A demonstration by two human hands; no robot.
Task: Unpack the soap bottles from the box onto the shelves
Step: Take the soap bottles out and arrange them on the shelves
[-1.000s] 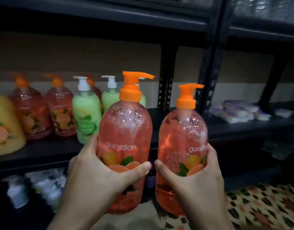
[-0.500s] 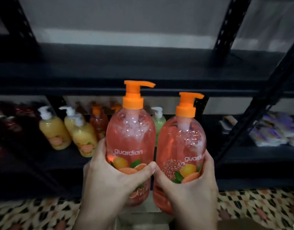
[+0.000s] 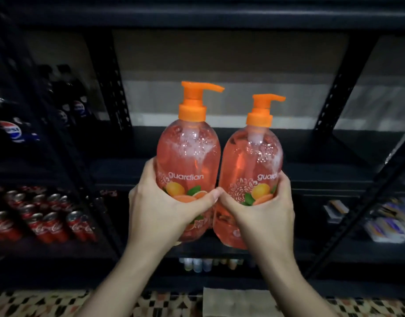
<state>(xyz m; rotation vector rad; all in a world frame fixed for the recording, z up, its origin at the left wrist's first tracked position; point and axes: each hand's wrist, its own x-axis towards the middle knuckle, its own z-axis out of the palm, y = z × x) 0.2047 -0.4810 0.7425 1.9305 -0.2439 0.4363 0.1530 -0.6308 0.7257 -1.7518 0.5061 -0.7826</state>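
Two clear bottles of orange soap with orange pump tops are held upright side by side in front of a dark metal shelf (image 3: 311, 179). My left hand (image 3: 160, 209) grips the left soap bottle (image 3: 189, 156) round its lower half. My right hand (image 3: 263, 213) grips the right soap bottle (image 3: 250, 161) the same way. The two bottles touch, and my thumbs meet between them. The shelf board behind the bottles is bare. A corner of the cardboard box (image 3: 238, 303) shows at the bottom, between my forearms.
Red drink cans (image 3: 43, 223) and dark cola bottles (image 3: 13, 131) fill the shelf unit to the left. Wrapped packs (image 3: 389, 227) lie on a lower shelf at the right. Small bottles (image 3: 208, 264) stand on the shelf below. Slotted black uprights (image 3: 112, 88) frame the bay. The floor is patterned.
The view has swung upward and left: the shelf of soap bottles has dropped out of sight and a bare shelf now lies behind the two bottles. Both hands have raised the bottles and keep their grip.
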